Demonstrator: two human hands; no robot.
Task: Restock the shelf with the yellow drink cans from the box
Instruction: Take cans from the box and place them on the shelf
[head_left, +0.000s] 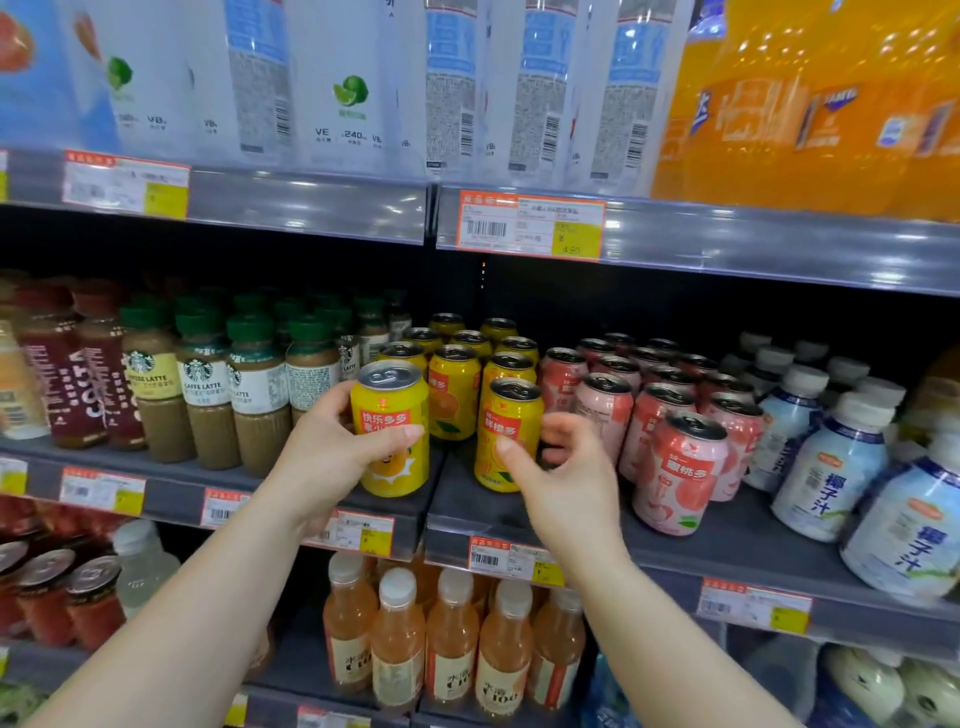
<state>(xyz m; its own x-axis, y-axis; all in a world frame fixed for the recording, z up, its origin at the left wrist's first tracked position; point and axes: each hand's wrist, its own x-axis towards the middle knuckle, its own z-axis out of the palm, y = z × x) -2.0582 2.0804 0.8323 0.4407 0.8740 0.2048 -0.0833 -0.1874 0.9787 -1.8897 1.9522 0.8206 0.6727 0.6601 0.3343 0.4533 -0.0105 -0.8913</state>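
- My left hand (332, 447) is wrapped round a yellow aluminium drink can with a smiling orange on its label (390, 427), thumb across the front and fingers behind, at the front edge of the dark grey middle shelf (545, 512). I cannot tell whether its base is fully down on the shelf board or a little above it.
- My right hand (563, 470) has its fingers loosely curled about a second yellow can with a red label band (506, 436), which stands upright on the shelf. The thumb touches the can's front; whether the fingers behind actually clasp it, I cannot tell.
- Behind these two stand the rows of yellow cans (470, 358) already on the shelf, running back into the dark. The box is not in view.
- To do this well, I would set the left can flat before letting go, in line with the column behind it, so it does not overhang the lip.
- The glass coffee bottles with green caps (257, 395) stand just beside my left knuckles, and the pink peach cans (675, 467) are near my right hand. I should keep my wrists narrow, or I may knock one over.
- I would turn both labels to face outward and push the cans back only until they touch the ones behind.
- The two front cans stand apart, so I judge a little squaring up is needed.
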